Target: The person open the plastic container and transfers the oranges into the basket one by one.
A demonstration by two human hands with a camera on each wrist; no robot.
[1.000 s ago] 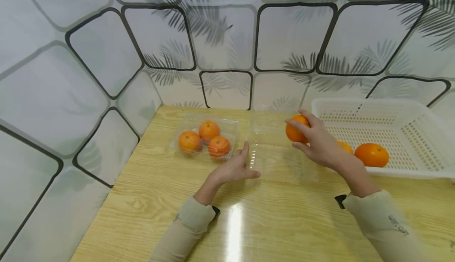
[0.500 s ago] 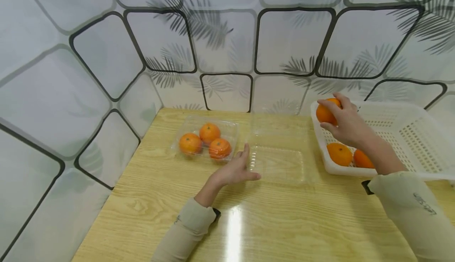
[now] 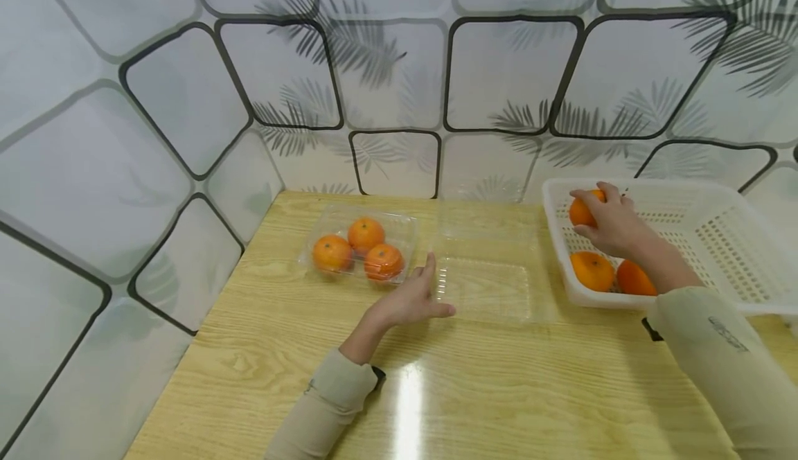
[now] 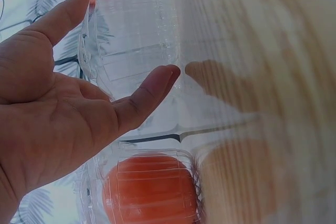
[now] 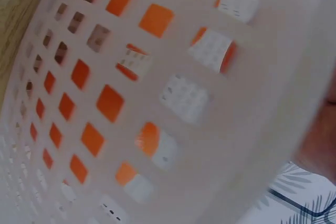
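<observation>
My right hand (image 3: 617, 228) holds an orange (image 3: 581, 212) inside the back left part of the white perforated basket (image 3: 692, 188). Two more oranges (image 3: 592, 271) lie near the basket's front left. In the right wrist view the basket wall (image 5: 142, 77) covers most of the picture, with orange skin showing through its holes; little of the hand appears. My left hand (image 3: 408, 299) has its fingers extended at the left edge of an open clear plastic box (image 3: 486, 290) with no fruit in it. The left wrist view shows that hand (image 4: 68, 111) with thumb and finger spread beside the clear plastic.
Left of my left hand stands another clear plastic box (image 3: 408, 228) with three oranges (image 3: 366, 236) inside. The wooden table (image 3: 499, 391) meets a patterned wall covering (image 3: 399, 162) at the back and left. The basket stands at the right.
My right hand has carried the orange rightward from above the open clear box to the basket, then slightly down into it. My left hand has stayed in place.
</observation>
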